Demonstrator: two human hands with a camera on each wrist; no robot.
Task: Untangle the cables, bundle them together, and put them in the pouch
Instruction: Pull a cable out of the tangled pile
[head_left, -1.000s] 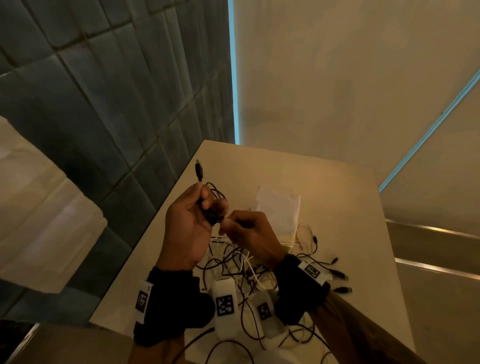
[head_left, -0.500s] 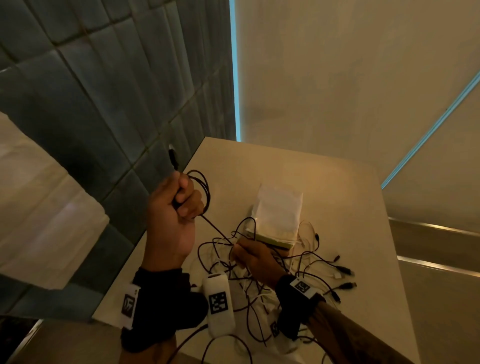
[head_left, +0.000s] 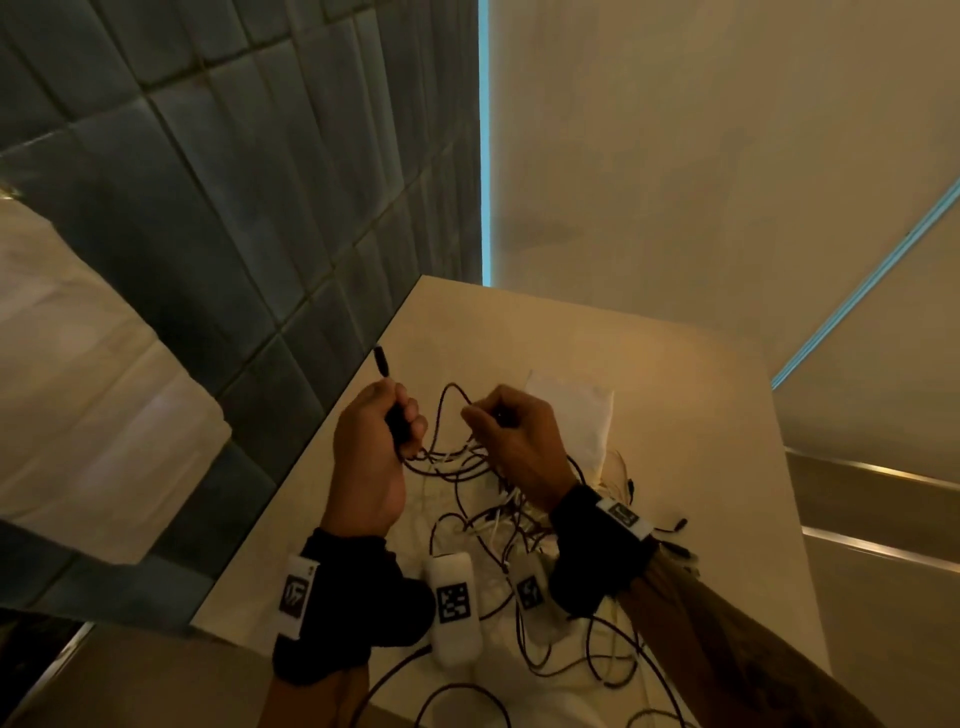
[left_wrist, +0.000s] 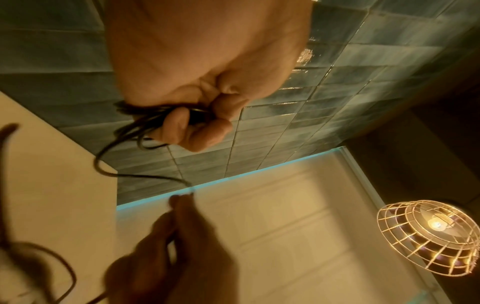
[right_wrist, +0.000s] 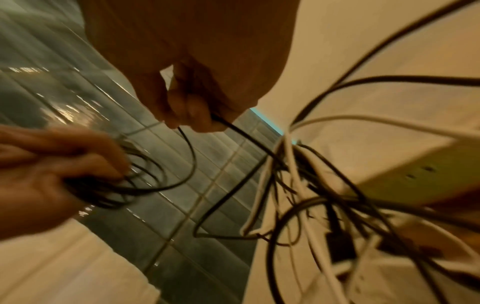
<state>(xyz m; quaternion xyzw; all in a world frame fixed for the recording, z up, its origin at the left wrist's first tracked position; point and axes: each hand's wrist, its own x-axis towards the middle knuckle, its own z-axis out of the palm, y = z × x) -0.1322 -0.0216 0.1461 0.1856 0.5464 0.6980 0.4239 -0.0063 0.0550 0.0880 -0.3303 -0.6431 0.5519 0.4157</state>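
Left hand (head_left: 371, 457) fisted round several gathered loops of thin black cable (head_left: 452, 410), one plug end (head_left: 381, 361) poking up above the knuckles — reads as the coil being built there so the wound part can't spring loose. Right hand (head_left: 514, 436) pinches the same black cable just beside it, thumb and fingertips (left_wrist: 179, 200) closed on the strand, a short arch of slack between the two hands; likely feeding the next loop over. Both hands lifted above the pale beige bench (head_left: 675, 415).

Rest of the tangled heap of black and white cables (head_left: 498, 519) lies on the bench under and behind the right wrist, some strands trailing off the near edge, several loose plugs (head_left: 675, 525) out to the right. Flat whitish fabric pouch (head_left: 566, 410) sits on the bench just beyond the right hand, nothing in it that I can see — mouth probably hidden, view is dim.

Judgement: early, one cable partly coiled, untangling mostly undone. Risk: pulling slack drags the heap along.
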